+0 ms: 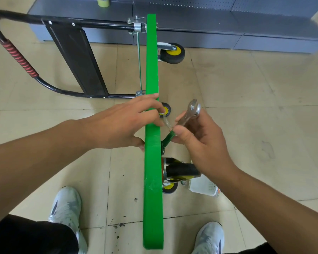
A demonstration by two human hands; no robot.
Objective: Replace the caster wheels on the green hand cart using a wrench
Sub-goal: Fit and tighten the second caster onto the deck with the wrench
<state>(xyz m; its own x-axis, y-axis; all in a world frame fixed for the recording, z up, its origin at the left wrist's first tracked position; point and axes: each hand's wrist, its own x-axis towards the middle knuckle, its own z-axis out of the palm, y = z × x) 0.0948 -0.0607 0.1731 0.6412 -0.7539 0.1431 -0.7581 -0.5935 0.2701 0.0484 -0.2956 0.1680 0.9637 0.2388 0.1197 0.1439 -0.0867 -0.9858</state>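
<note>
The green hand cart (152,74) stands on its side edge on the floor, its underside facing right. My left hand (126,121) grips the cart's upper edge, fingers curled over to the wheel side. My right hand (200,142) holds a silver wrench (191,112) with its open jaw pointing up, and its thumb and finger pinch a green-handled wrench (166,141) that reaches down to the deck. A black caster (180,170) with a yellow hub sits just below. Further casters show at the middle (166,109), far end (172,52) and near end (170,187).
The cart's black folding handle (20,57) with a red grip lies out to the left. A white plastic tray (204,186) rests on the tiles beside the near caster. Grey metal shelving (228,24) runs along the back. My two white shoes (66,204) stand either side of the cart.
</note>
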